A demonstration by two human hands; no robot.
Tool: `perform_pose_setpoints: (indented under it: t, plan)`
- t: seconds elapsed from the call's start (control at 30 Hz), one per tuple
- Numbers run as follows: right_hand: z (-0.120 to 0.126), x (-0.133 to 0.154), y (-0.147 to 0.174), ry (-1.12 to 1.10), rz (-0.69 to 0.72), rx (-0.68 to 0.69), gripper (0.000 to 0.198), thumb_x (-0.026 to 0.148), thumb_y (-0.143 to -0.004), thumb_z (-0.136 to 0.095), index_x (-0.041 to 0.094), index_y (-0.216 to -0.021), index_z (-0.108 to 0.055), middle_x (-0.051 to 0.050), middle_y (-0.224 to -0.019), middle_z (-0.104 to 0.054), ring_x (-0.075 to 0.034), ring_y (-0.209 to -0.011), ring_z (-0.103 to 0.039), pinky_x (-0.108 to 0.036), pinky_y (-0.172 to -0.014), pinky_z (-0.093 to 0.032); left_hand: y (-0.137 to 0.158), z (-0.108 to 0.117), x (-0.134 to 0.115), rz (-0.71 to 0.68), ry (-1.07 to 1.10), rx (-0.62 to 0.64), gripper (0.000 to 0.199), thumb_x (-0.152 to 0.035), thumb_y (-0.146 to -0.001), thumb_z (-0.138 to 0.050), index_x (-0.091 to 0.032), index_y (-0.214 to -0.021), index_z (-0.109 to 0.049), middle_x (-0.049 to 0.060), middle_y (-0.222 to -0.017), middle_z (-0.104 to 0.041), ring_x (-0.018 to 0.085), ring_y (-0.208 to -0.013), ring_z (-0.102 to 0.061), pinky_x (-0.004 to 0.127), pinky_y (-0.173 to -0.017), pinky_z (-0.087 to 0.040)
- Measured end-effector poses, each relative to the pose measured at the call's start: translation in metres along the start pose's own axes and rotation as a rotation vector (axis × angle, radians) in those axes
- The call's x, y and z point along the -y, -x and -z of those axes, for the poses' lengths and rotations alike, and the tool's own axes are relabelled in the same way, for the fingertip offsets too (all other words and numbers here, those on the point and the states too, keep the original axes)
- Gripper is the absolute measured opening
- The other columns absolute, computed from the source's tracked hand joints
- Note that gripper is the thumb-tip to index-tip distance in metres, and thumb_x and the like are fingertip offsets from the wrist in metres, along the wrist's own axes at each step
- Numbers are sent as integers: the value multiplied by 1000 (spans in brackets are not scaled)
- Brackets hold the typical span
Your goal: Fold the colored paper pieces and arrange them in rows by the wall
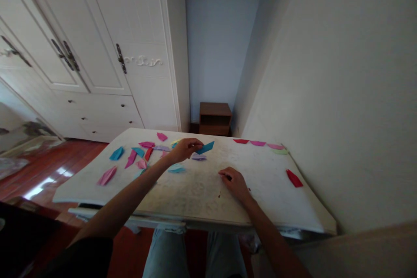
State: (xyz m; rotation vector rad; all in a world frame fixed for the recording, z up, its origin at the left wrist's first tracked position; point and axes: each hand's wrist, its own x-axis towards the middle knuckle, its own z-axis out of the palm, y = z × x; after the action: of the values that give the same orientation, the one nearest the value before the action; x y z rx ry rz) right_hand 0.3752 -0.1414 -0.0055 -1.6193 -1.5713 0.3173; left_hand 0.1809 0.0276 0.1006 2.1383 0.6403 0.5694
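Note:
My left hand (186, 150) is raised over the middle of the white table, pinching one end of a blue folded paper (206, 147). Just below that paper lies a lilac folded paper (199, 157), and a light blue one (176, 168) rests nearer to me. My right hand (233, 181) is low over the table to the right, with its fingers curled together. Whether anything is between those fingers I cannot make out. Small dark specks (219, 196) show on the tabletop beside it.
Several coloured folded papers (130, 158) are scattered on the table's left side. A row of boat-like ones (258, 143) lines the back right edge, and a red one (294, 178) lies at the right. Beyond stand a white wardrobe (150, 95) and a brown nightstand (215, 108); a wall (342, 95) borders the right.

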Motion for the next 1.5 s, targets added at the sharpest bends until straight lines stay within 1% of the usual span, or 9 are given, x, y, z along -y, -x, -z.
perform_pose_setpoints:
  t: [0.17,0.33,0.47,0.53,0.83,1.07,1.23,1.37,1.5]
  plan:
    - [-1,4,1,27,2,-12,23,10,-80,-52,19,-89,-72,-4,-86,-68,-16,-78,-62,-27,-75,-47,16,-30,-50,-61,66,54,29,-34,-85,-50,-15,-95,-69,2,-72,-66,9,-50,-50,20,-48,-41]
    - [0,9,2,43,-17,-33,24,5,-77,-56,19,-88,-72,-4,-88,-69,-16,-83,-63,-26,-79,-47,6,-57,-73,-157,126,72,24,-28,-83,-53,-15,-93,-70,6,-91,-72,14,-77,-63,22,-65,-50]
    - [0,13,3,80,-27,-29,25,4,-78,-56,19,-89,-72,-2,-88,-69,-16,-84,-63,-24,-80,-47,-17,-79,-79,-23,183,78,27,-34,-80,-59,-14,-94,-70,5,-86,-71,8,-49,-52,18,-38,-38]
    - [0,14,3,94,-33,-29,25,4,-77,-56,19,-90,-72,-2,-88,-69,-15,-83,-63,-24,-80,-46,-32,-93,-81,7,205,56,27,-35,-79,-61,-13,-93,-70,4,-82,-70,5,-41,-44,17,-32,-31]
    - [-1,14,2,168,-58,13,24,9,-80,-55,20,-94,-72,-2,-92,-69,-15,-87,-63,-23,-81,-46,-134,-176,-69,166,142,106,22,-27,-78,-68,-9,-90,-69,-1,-57,-58,3,-36,-40,15,-34,-29]
    - [0,15,0,225,-76,34,21,14,-81,-55,22,-92,-71,-1,-91,-69,-14,-82,-63,-21,-75,-45,-195,-211,-38,167,-60,138,9,-16,-77,-65,-10,-80,-71,0,-58,-62,5,-39,-48,15,-39,-37]
    - [-1,15,-1,278,-78,58,19,15,-80,-54,22,-88,-70,-2,-88,-69,-15,-81,-64,-21,-71,-45,-214,-223,-30,119,-202,160,10,-17,-77,-65,-13,-81,-73,2,-66,-68,9,-48,-58,19,-52,-47]
    - [0,16,-1,270,-62,61,18,15,-79,-54,22,-86,-69,-2,-88,-70,-15,-82,-64,-21,-72,-45,-215,-226,-34,67,-318,118,17,-20,-83,-60,-15,-90,-74,6,-84,-73,17,-77,-68,24,-72,-51]
    - [2,17,0,243,-51,51,19,16,-79,-55,23,-89,-69,-1,-90,-71,-15,-84,-64,-21,-73,-45,-208,-227,-41,-20,-411,99,25,-30,-87,-56,-19,-102,-73,10,-104,-70,22,-98,-65,29,-85,-48]
